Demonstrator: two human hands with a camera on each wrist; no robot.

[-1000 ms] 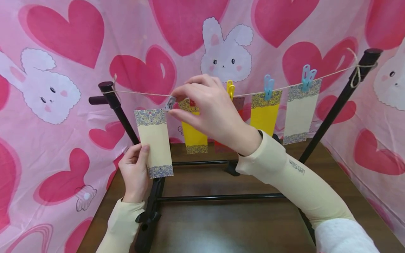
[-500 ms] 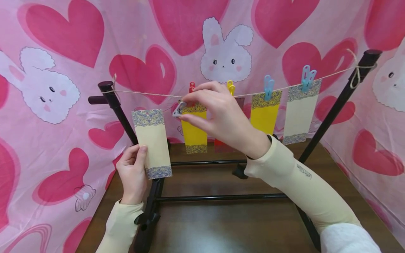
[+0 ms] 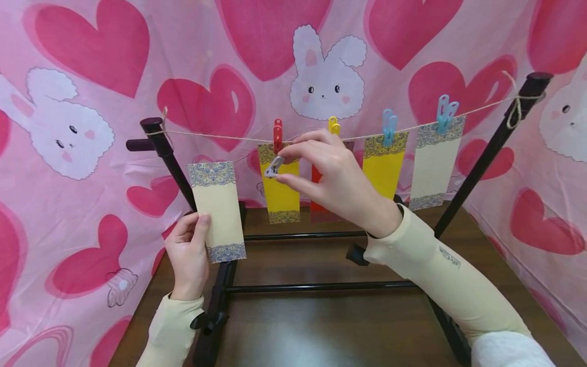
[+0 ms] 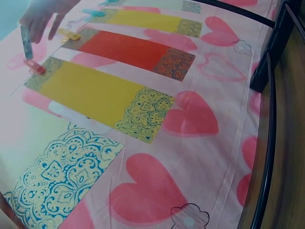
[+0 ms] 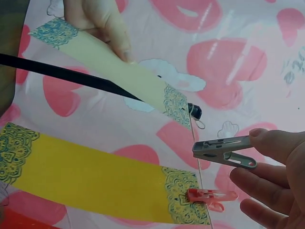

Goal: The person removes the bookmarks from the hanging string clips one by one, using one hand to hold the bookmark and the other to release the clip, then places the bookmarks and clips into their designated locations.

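My left hand (image 3: 185, 252) pinches the lower left edge of a cream card (image 3: 220, 206) with blue patterned bands. The card is upright, its top edge below the string (image 3: 206, 135) in the head view. Between the thumb and fingers of my right hand (image 3: 339, 181) is a grey clothespin (image 5: 221, 148), gripped by its handles. It is right of the cream card and overlaps a yellow card (image 3: 281, 196) in the head view. A red clothespin (image 3: 277, 133) fastens that yellow card to the string.
Black posts (image 3: 486, 163) hold up the string over a wooden table (image 3: 321, 326). Farther right hang a red card (image 4: 133, 50), another yellow card (image 3: 386, 171) and a pale card (image 3: 435, 165), on yellow and blue clothespins. A pink heart-and-rabbit cloth (image 3: 192, 46) hangs behind.
My right hand has drawn the grey clothespin from beside the cream card's top corner to the right and down, uncovering the red clothespin. My left hand and the card have shifted slightly left and down.
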